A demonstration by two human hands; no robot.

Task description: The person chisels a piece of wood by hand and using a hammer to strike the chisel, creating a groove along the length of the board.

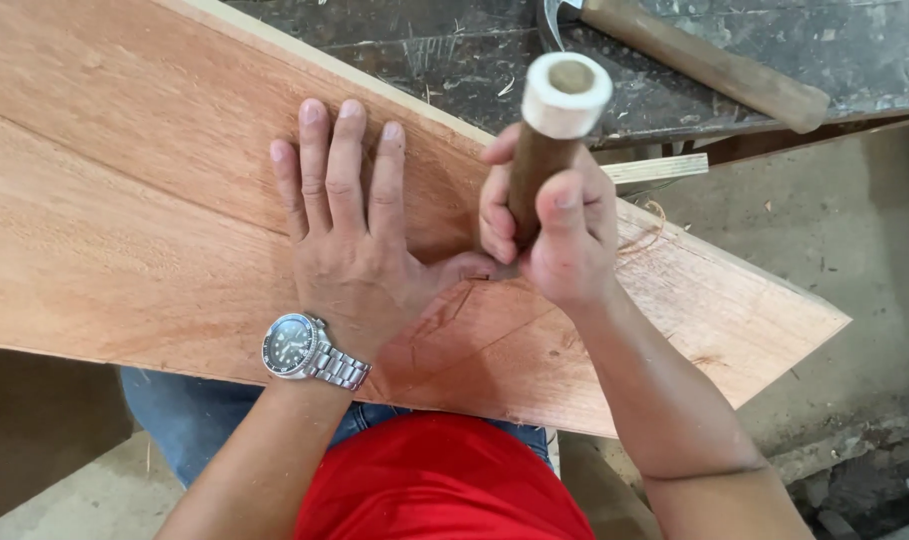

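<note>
One plywood panel [154, 200], reddish-brown, lies slantwise across the person's lap and a dark workbench [454, 40], its pointed corner hanging free over the concrete floor [854, 240]. One left hand [359, 235], spread flat with fingers extended, presses down on the panel, grasping nothing; its thumb reaches toward the spot where the tool meets the wood. One right hand [554, 225], clenched around one upright wooden tool handle [554, 130], dark in the shaft with a pale ring at its top end; the working tip is hidden beneath the fist, so the kind of tool cannot be told. It stands on the panel just beside the left thumb, near faint pencil lines marked on the surface. One wristwatch [299, 348], steel band, dark dial, on the left wrist. One hammer [694, 55], wooden-handled with a curved metal head, rests on the workbench, well apart from both hands. One thin pale wood strip [659, 167] pokes out from under the bench edge. Risks, as judged: the left thumb sits close enough that a slip of the tip could cut or jab it; the unsupported corner could let the panel tilt under downward pressure; an angled push could skate the tip off the marked line and scar the veneer.
</note>
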